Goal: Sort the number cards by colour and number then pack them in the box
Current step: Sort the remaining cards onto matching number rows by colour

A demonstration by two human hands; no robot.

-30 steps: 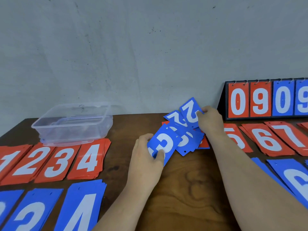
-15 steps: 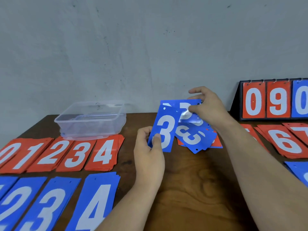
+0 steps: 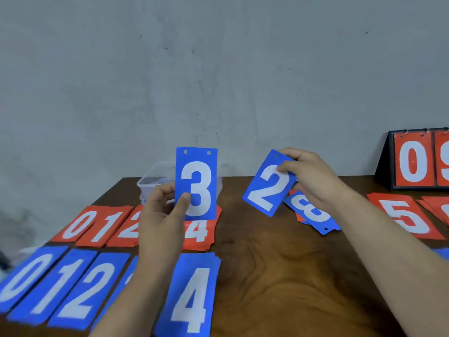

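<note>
A blue card with a white number 3 (image 3: 196, 186) is being held up straight by the left hand (image 3: 162, 215). Its lower left edge is being pinched between the thumb and the curled fingers. The card is being held in the air over the red piles, in front of the clear plastic box (image 3: 155, 181). The box is being partly hidden at the far side of the brown wooden table (image 3: 279, 276).

A blue card with a white number 2 (image 3: 269, 186) is being gripped at its top right corner by the right hand (image 3: 313, 176). It is being held tilted above the table. Just under that hand, a small messy pile of cards with a blue 8 on top (image 3: 313, 212) is lying on the wood.

On the left, a far row of red card piles (image 3: 97, 224) and a near row of blue card piles (image 3: 68, 288) are lying side by side. On the right, a red pile with a 5 (image 3: 403, 217) is lying near a black flip scoreboard (image 3: 413, 161).
</note>
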